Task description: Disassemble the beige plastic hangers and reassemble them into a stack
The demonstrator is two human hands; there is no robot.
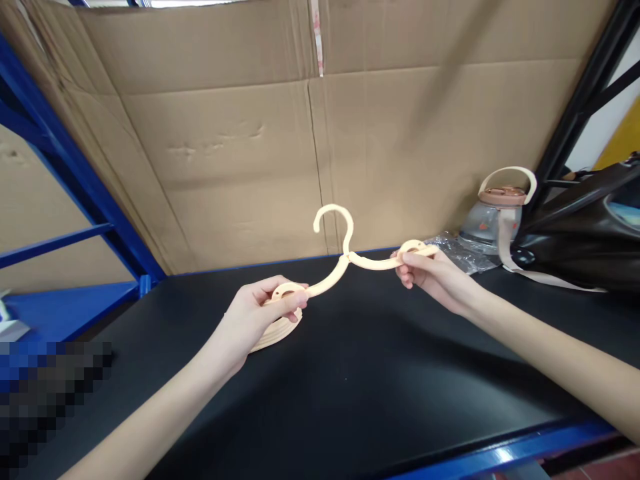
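A cream plastic clothes hanger is held up above the black tabletop, its hook pointing upward. My left hand pinches the hanger's left arm near a looped end. The right arm's looped end sits between the thumb and fingers of my right hand. At the middle, below the hook, the two arms meet at a joint, and the left arm slopes down more than the right. Behind and under my left hand lies a cream object with ridged curved edges, partly hidden by the hand.
Cardboard walls off the table's back. At the right stand a clear bottle with a brown lid and strap, crumpled clear plastic and a black bag. Blue metal framing rises on the left; a blue edge runs along the front.
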